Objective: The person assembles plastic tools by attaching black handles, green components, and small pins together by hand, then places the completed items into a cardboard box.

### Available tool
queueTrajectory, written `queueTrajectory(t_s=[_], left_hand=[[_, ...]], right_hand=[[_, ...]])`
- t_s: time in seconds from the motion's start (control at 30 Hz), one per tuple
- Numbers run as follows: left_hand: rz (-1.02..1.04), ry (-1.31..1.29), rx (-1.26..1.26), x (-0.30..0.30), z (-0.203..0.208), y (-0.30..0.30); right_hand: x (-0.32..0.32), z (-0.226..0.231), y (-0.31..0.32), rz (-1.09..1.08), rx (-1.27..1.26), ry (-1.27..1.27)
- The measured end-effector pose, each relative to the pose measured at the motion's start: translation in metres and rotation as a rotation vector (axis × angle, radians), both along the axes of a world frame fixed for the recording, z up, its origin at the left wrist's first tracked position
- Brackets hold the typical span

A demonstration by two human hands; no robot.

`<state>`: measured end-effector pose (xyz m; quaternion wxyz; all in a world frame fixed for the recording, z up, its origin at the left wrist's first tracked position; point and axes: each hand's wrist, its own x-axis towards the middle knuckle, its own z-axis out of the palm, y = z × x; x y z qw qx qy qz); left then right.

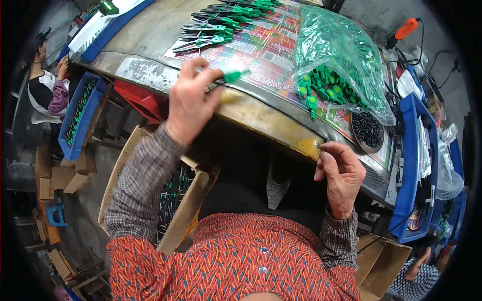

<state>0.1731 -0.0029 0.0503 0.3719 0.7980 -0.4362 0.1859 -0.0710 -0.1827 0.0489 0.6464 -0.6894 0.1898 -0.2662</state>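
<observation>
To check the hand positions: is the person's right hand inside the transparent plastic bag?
No, the right hand is at the near edge of the workbench, apart from the transparent plastic bag.

Room between hands [191,103] [346,173]; behind bag [339,42] unclear.

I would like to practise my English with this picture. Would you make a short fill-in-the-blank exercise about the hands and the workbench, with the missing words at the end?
1. The left hand holds a blurred item whose colour is mostly ____.
2. Many green pieces lie inside a clear plastic ____.
3. The round dish contains small parts whose colour is ____.
4. The hand nearer the dish is the person's ____ hand.

Missing words: green; bag; black; right.
</observation>
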Motion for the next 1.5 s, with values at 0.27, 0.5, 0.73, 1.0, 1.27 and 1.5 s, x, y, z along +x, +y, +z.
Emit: queueTrajectory(t_s=[0.27, 0.5, 0.73, 1.0, 1.27, 1.5], left_hand=[[0.188, -0.228, 0.149, 0.112, -0.005, -0.013], [0.193, -0.264, 0.223, 0.151, -0.020, -0.033], [0.191, -0.401, 0.287, 0.163, -0.021, -0.034], [0.157, -0.425, 0.157, 0.158, -0.028, -0.020], [-0.104, -0.243, -0.106, 0.083, -0.016, 0.026], [0.135, -0.170, 0.235, -0.014, -0.041, 0.149]], right_hand=[[0.005, -0.005, -0.005, 0.020, -0.037, 0.028], [0.008, -0.008, -0.007, 0.003, -0.057, 0.016], [0.009, -0.008, -0.004, 0.011, -0.076, 0.026], [0.005, -0.015, 0.003, -0.025, -0.110, 0.009], [0.007, -0.019, 0.004, -0.114, -0.210, 0.000], [0.006, -0.031, -0.005, -0.121, -0.209, 0.003]])
